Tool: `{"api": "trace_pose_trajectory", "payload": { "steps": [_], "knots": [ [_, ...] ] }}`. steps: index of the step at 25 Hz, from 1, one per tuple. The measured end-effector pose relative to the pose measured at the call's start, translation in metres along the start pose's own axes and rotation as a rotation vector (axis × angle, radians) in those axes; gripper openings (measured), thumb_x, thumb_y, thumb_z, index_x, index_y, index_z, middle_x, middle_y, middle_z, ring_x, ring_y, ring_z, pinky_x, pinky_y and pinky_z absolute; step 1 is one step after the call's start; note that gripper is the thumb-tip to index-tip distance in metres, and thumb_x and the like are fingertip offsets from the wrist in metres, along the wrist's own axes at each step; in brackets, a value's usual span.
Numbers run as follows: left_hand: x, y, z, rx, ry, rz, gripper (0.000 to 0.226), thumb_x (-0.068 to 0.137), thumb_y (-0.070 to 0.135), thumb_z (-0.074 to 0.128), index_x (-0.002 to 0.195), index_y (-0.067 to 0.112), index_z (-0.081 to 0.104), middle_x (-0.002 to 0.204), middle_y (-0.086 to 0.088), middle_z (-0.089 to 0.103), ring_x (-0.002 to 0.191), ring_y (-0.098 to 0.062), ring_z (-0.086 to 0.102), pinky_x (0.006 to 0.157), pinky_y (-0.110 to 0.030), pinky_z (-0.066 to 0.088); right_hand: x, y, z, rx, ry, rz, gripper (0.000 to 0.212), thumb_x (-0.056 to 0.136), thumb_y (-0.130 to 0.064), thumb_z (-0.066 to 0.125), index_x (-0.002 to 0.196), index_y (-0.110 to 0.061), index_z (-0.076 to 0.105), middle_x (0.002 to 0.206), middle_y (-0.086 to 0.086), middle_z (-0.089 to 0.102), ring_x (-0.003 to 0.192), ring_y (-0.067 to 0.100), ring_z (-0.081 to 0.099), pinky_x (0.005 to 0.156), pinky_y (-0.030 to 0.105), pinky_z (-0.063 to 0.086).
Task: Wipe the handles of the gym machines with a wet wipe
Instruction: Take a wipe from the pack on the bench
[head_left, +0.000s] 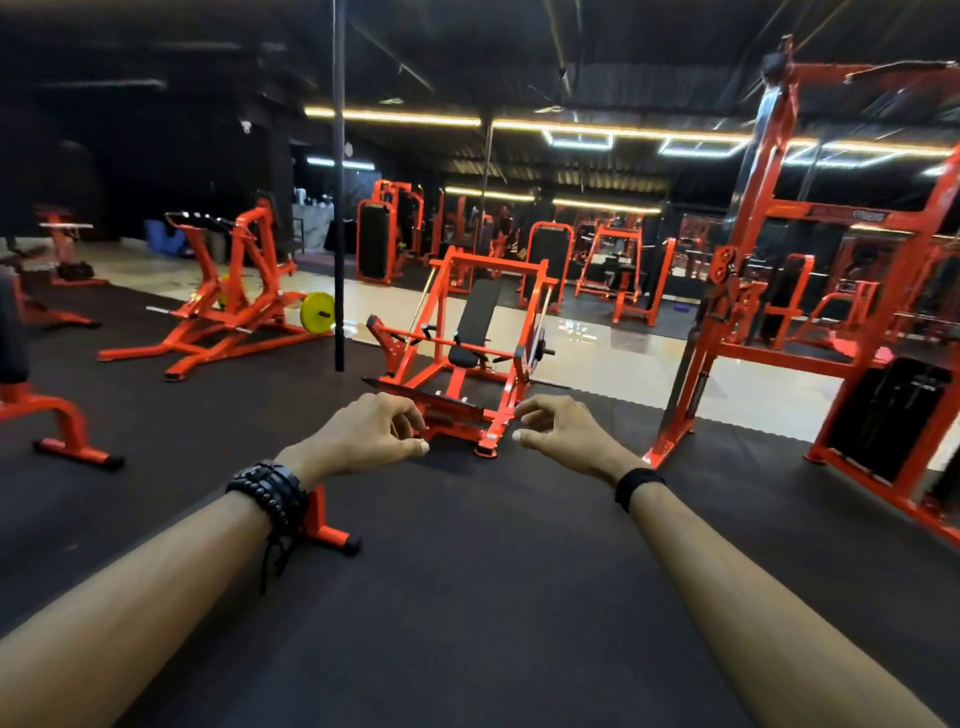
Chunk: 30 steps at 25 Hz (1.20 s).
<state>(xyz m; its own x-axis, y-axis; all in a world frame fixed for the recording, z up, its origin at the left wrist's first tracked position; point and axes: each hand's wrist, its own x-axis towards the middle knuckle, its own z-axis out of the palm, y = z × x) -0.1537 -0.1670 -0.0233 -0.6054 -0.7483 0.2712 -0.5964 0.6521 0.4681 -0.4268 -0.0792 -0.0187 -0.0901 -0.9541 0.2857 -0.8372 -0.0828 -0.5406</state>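
Observation:
Both my arms stretch forward over the black rubber floor. My left hand (371, 434) and my right hand (558, 431) hover side by side with loosely curled fingers and hold nothing; no wet wipe shows in either. Straight beyond them stands an orange press machine (467, 343) with a black seat pad and dark-gripped handles (428, 332). The hands are well short of it and touch no machine.
An orange lever machine (228, 306) with a yellow weight plate (317, 312) stands at the left. A tall orange cable rack (810, 291) rises at the right. A black pole (339, 208) hangs ahead on the left. Low orange frames (67, 431) sit near left.

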Motion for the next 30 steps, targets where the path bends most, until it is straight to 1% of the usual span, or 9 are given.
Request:
{"api": "trace_pose_trajectory", "payload": {
  "steps": [4, 8, 11, 14, 16, 19, 22, 27, 30],
  "knots": [
    [0.057, -0.043, 0.009, 0.03, 0.02, -0.1, 0.028, 0.08, 0.047, 0.074, 0.1, 0.028, 0.068, 0.089, 0.012, 0.068, 0.086, -0.005, 0.066, 0.083, -0.04, 0.057, 0.082, 0.035, 0.025, 0.024, -0.081, -0.064, 0.037, 0.086, -0.028, 0.074, 0.12, -0.016, 0.066, 0.114, 0.005, 0.068, 0.106, 0.016, 0.064, 0.095, 0.033, 0.052],
    [0.132, -0.103, 0.027, 0.058, 0.05, -0.16, 0.028, 0.081, 0.046, 0.074, 0.102, 0.027, 0.068, 0.09, 0.012, 0.068, 0.086, -0.004, 0.065, 0.084, -0.04, 0.057, 0.181, 0.073, 0.061, 0.046, -0.158, -0.115, 0.036, 0.086, -0.028, 0.075, 0.118, -0.015, 0.066, 0.115, 0.005, 0.068, 0.108, 0.016, 0.063, 0.096, 0.036, 0.052],
    [0.205, -0.139, 0.026, 0.066, 0.074, -0.184, 0.032, 0.082, 0.046, 0.074, 0.106, 0.027, 0.067, 0.092, 0.013, 0.068, 0.087, -0.003, 0.065, 0.084, -0.039, 0.057, 0.277, 0.082, 0.068, 0.068, -0.16, -0.171, 0.036, 0.087, -0.028, 0.073, 0.119, -0.014, 0.066, 0.114, 0.005, 0.068, 0.107, 0.015, 0.063, 0.094, 0.033, 0.053],
    [0.281, -0.167, 0.01, 0.134, 0.105, -0.209, 0.033, 0.082, 0.047, 0.073, 0.109, 0.027, 0.067, 0.094, 0.015, 0.067, 0.087, -0.004, 0.064, 0.084, -0.036, 0.055, 0.374, 0.083, 0.079, 0.088, -0.164, -0.242, 0.034, 0.088, -0.029, 0.072, 0.118, -0.015, 0.066, 0.112, 0.004, 0.068, 0.105, 0.015, 0.064, 0.09, 0.031, 0.053],
    [0.323, -0.185, -0.001, 0.173, 0.132, -0.228, 0.035, 0.083, 0.047, 0.071, 0.111, 0.026, 0.066, 0.098, 0.013, 0.067, 0.09, -0.007, 0.063, 0.084, -0.034, 0.053, 0.431, 0.087, 0.095, 0.112, -0.183, -0.273, 0.034, 0.087, -0.029, 0.073, 0.117, -0.015, 0.066, 0.111, 0.004, 0.069, 0.103, 0.015, 0.065, 0.091, 0.033, 0.053],
    [0.364, -0.22, -0.008, 0.224, 0.12, -0.276, 0.035, 0.085, 0.047, 0.07, 0.113, 0.027, 0.064, 0.102, 0.012, 0.066, 0.095, -0.009, 0.062, 0.083, -0.032, 0.05, 0.501, 0.097, 0.129, 0.141, -0.221, -0.322, 0.034, 0.086, -0.029, 0.074, 0.117, -0.015, 0.067, 0.112, 0.006, 0.07, 0.104, 0.016, 0.066, 0.095, 0.038, 0.053],
    [0.396, -0.277, -0.009, 0.227, 0.154, -0.398, 0.034, 0.085, 0.048, 0.07, 0.112, 0.029, 0.064, 0.102, 0.013, 0.065, 0.096, -0.008, 0.062, 0.085, -0.033, 0.05, 0.582, 0.103, 0.175, 0.179, -0.297, -0.397, 0.032, 0.087, -0.028, 0.075, 0.115, -0.015, 0.067, 0.11, 0.006, 0.071, 0.103, 0.016, 0.067, 0.095, 0.041, 0.053],
    [0.452, -0.366, -0.01, 0.26, 0.262, -0.589, 0.035, 0.082, 0.048, 0.071, 0.111, 0.028, 0.066, 0.098, 0.013, 0.066, 0.094, -0.01, 0.064, 0.088, -0.038, 0.053, 0.709, 0.104, 0.248, 0.236, -0.406, -0.561, 0.03, 0.086, -0.028, 0.076, 0.113, -0.017, 0.069, 0.107, 0.003, 0.071, 0.101, 0.013, 0.068, 0.095, 0.038, 0.054],
    [0.48, -0.4, -0.013, 0.254, 0.341, -0.745, 0.034, 0.083, 0.045, 0.072, 0.111, 0.027, 0.066, 0.096, 0.013, 0.065, 0.093, -0.009, 0.063, 0.088, -0.034, 0.051, 0.788, 0.097, 0.28, 0.25, -0.524, -0.647, 0.032, 0.085, -0.028, 0.076, 0.114, -0.016, 0.069, 0.107, 0.003, 0.072, 0.1, 0.014, 0.068, 0.095, 0.037, 0.054]
  ]
}}
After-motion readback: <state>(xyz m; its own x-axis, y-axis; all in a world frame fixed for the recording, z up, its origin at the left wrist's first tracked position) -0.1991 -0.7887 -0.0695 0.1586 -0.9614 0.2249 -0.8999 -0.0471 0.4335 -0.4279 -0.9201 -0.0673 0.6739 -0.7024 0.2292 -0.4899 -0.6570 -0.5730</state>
